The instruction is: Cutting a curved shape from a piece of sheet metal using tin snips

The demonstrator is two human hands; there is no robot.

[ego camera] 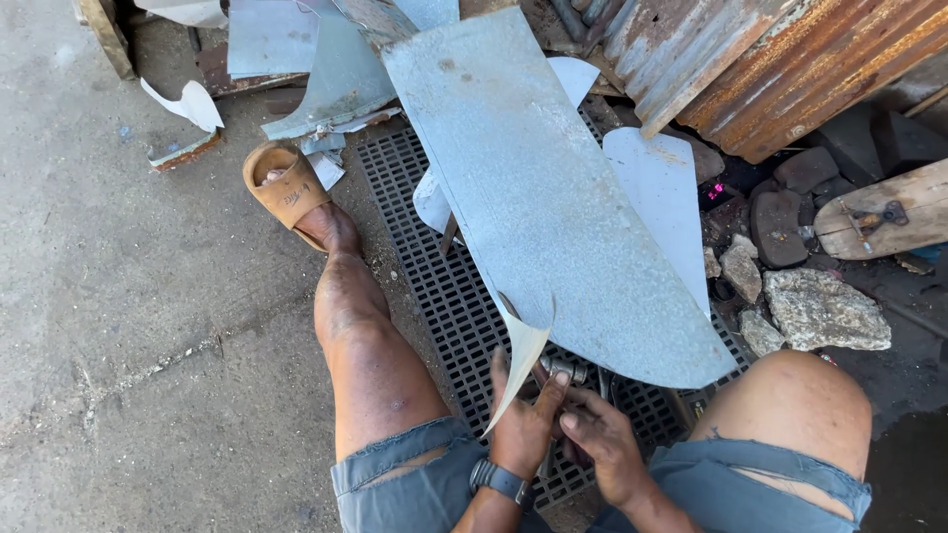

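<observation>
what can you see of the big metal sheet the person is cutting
The metal sheet is a large, thin, pale grey-blue panel, looking galvanised, with dull spots and a curved right edge. It slants from the upper scrap pile down toward the person's lap, over a black floor grating. At its lower edge a narrow strip has been cut partly free and curls downward. The left hand touches that strip; the right hand works metal snips at the cut.

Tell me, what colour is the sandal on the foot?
The sandal is tan-brown, clearest in the head view.
</observation>
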